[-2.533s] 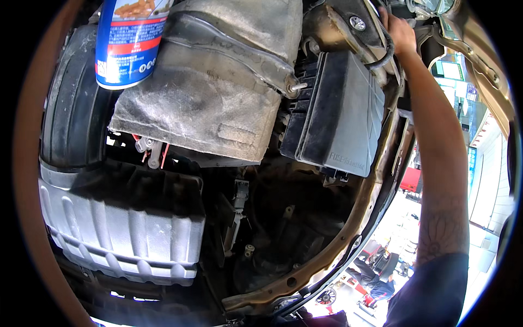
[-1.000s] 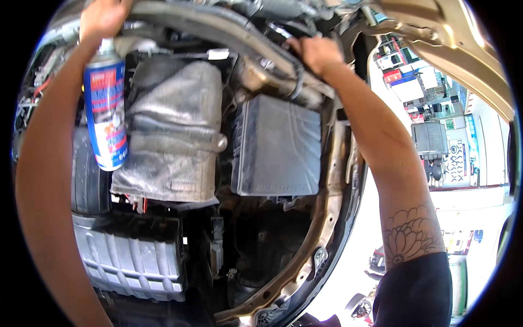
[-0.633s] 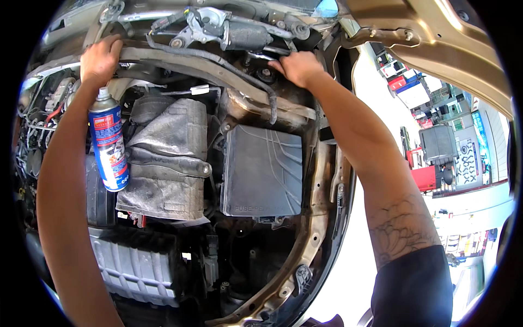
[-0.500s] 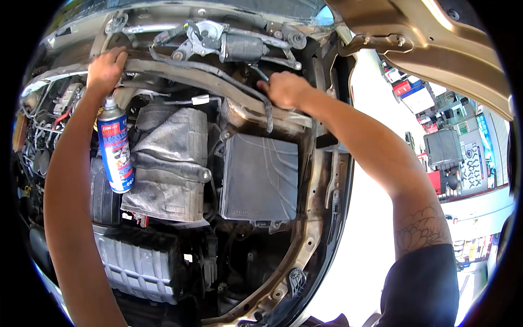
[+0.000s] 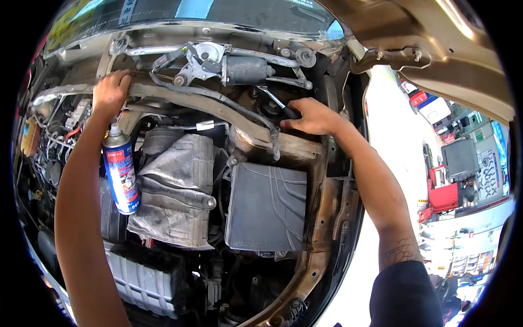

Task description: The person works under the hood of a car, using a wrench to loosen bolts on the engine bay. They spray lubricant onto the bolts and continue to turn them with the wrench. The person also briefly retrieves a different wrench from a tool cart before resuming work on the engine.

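Note:
A ratchet wrench point(image 5: 277, 99) with a chrome shaft and dark grip reaches in below the wiper motor point(image 5: 248, 71), its head beside the strut mount point(image 5: 269, 107). My right hand point(image 5: 313, 116) is closed round the grip; what the head sits on is hidden. My left hand point(image 5: 111, 94) lies over the metal cowl crossmember point(image 5: 163, 94) at the left, its fingers curled round the edge. Just below my left hand, a blue and red spray can point(image 5: 122, 171) stands tilted beside my left forearm. The wiper linkage point(image 5: 163, 50) runs along the far side.
A black fuse box cover point(image 5: 267, 207) and a grey-black insulated battery cover point(image 5: 177, 188) fill the middle. A corrugated hose point(image 5: 239, 104) crosses the crossmember. The raised hood point(image 5: 414, 32) hangs at the upper right. Tool cases point(image 5: 459, 158) stand beyond the fender.
The view has shifted, so the engine bay sits lower and more windshield shows. My right hand has moved right from the wiper motor, exposing more of the ratchet wrench. My left hand stays put.

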`<state>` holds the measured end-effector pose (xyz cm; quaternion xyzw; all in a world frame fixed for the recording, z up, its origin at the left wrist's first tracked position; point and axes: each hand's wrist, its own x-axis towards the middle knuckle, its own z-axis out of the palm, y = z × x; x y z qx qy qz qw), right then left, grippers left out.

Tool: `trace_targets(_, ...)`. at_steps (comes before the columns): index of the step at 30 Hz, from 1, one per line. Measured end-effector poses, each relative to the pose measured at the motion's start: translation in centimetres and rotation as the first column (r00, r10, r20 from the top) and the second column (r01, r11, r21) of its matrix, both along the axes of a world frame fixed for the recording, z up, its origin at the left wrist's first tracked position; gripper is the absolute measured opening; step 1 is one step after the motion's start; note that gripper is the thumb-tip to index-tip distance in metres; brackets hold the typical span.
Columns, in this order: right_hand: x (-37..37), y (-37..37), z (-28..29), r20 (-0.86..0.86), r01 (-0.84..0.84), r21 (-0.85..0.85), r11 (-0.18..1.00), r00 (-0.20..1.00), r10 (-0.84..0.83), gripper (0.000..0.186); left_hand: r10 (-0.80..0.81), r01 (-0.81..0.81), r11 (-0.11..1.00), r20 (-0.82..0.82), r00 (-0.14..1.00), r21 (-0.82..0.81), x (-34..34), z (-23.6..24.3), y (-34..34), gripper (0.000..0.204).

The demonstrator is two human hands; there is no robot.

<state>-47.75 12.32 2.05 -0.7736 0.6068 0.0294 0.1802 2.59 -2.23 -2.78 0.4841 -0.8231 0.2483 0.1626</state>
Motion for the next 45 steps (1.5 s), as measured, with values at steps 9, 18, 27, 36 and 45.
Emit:
trace_targets(9, -1.6, -0.1, 0.1, -0.348, -0.152, -0.53, 0.835, 0.936, -0.051, 0.026, -0.088, 0.112, 0.983, 0.165, 0.982, -0.147, 3.0, -1.4, -1.9, 0.027)
trace_targets(18, -1.3, 0.8, 1.0, -0.201, 0.061, -0.191, 0.98, 0.975, -0.1, 0.032, -0.075, 0.091, 0.993, 0.183, 0.98, -0.078, 4.8, -1.8, -3.3, 0.028)
trace_targets(27, -1.1, 0.5, -0.3, -0.115, 0.047, -0.232, 0.972, 0.991, -0.075, 0.043, -0.066, 0.076, 0.997, 0.244, 0.967, -0.033, 5.9, -1.9, -4.5, 0.03)
trace_targets(36, -1.1, 0.4, 0.5, -0.227, -0.066, -0.159, 0.985, 0.973, 0.029, 0.031, -0.043, 0.043, 0.999, 0.192, 0.981, 0.002, 6.2, -1.9, -5.2, 0.03)
trace_targets(45, -0.7, 0.3, 0.5, -0.161, -0.056, -0.23, 0.972, 0.987, 0.018, 0.034, -0.006, 0.008, 1.0, 0.242, 0.97, -0.005, 7.1, -1.9, -5.8, 0.035)
